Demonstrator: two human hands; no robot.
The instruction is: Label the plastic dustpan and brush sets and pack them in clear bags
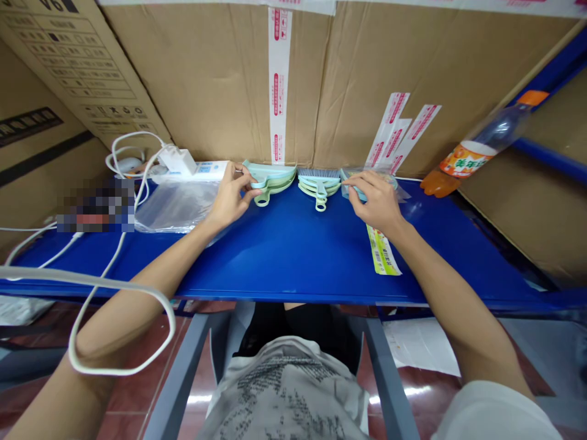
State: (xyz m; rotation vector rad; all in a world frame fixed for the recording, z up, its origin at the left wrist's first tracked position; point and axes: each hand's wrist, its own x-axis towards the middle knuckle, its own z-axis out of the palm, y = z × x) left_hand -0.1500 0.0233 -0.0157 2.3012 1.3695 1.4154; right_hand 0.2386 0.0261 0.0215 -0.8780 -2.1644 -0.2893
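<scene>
My left hand (233, 197) pinches the near end of a pale blue mini dustpan (273, 173), which lies on a pale green dustpan (263, 199). Between my hands sits a stack of small hand brushes (320, 183), grey bristles toward the cardboard and looped handles toward me. On the right, my right hand (376, 198) has its fingers curled down over a clear plastic bag (400, 190) with pale blue pieces; the fingers partly hide what is there. Below that hand lies a yellow-green printed card (383, 252).
Cardboard (220, 79) walls the back of the blue table (293, 256). Left are clear plastic bags (177, 205), a white power strip (213, 169), a charger (180, 161) and a looping white cable (169, 330). An orange drink bottle (472, 156) leans at the right.
</scene>
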